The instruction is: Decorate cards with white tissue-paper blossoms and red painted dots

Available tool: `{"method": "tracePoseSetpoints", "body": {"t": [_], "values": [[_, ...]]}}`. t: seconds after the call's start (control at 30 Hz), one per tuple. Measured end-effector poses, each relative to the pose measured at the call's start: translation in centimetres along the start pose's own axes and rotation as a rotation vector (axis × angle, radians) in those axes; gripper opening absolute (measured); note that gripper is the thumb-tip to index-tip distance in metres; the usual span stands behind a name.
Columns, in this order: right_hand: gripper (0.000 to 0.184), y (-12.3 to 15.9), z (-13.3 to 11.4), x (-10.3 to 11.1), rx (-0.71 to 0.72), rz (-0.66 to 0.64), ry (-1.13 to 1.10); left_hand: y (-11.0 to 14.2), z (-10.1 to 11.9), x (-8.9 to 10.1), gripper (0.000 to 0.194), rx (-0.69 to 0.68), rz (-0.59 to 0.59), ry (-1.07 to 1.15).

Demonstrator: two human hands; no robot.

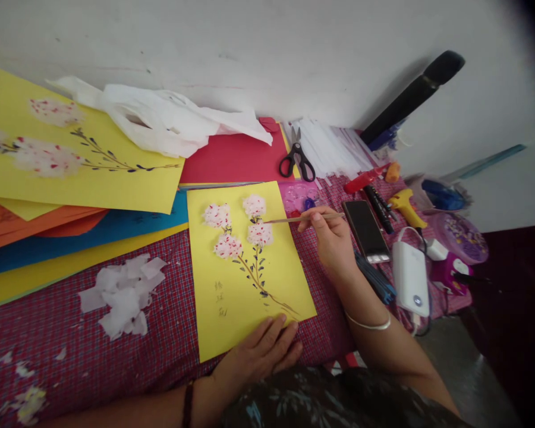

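A yellow sheet of paper (218, 279) lies on the checked tablecloth, bearing white fluffy blossoms (260, 234) flecked with red and painted stems (267, 291) with dark leaves. Handwritten characters run down its lower left. My right hand (334, 244) pinches a thin paintbrush (294, 219), whose tip is at the small gap between the two right-hand blossoms. My left hand (267, 348) rests flat on the sheet's lower edge with its fingers stretched out. Just beyond the sheet's upper right corner sits a pink palette (296, 193) with blue and red paint.
Black-handled scissors (298, 160) lie on red paper beside white strips (323, 145). A phone (366, 229), a marker (378, 208), a yellow glue gun (408, 207) and a white power bank (410, 276) crowd the right. Torn white paper (125, 294) and another flower picture (129, 190) are left.
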State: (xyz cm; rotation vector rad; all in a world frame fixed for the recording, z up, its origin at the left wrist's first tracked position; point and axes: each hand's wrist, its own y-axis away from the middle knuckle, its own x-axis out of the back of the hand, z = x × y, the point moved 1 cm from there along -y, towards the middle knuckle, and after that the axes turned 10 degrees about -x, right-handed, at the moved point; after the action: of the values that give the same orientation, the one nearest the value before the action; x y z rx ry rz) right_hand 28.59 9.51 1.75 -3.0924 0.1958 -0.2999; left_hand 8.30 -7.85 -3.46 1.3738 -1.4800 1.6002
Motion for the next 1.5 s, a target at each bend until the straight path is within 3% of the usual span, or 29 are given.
{"method": "tracePoseSetpoints", "body": {"t": [0.27,0.67,0.93,1.23,1.5], "values": [[0.022,-0.4,0.7,1.1,-0.038,0.035,-0.130,0.1,0.0,-0.1,0.034,-0.011,-0.009,-0.001],[0.029,-0.2,1.1,-0.3,-0.059,-0.057,-0.044,0.3,0.0,-0.2,0.039,-0.028,-0.028,-0.029],[0.022,0.1,0.3,0.7,-0.014,0.029,-0.149,0.2,0.1,-0.1,0.036,-0.018,-0.026,-0.005],[0.020,0.5,0.6,-0.2,-0.021,-0.102,-0.111,0.2,0.0,0.0,0.036,-0.024,-0.028,-0.005],[0.018,0.5,-0.1,0.4,-0.024,-0.021,-0.230,0.1,-0.1,0.3,0.035,-0.027,-0.048,-0.001]]}}
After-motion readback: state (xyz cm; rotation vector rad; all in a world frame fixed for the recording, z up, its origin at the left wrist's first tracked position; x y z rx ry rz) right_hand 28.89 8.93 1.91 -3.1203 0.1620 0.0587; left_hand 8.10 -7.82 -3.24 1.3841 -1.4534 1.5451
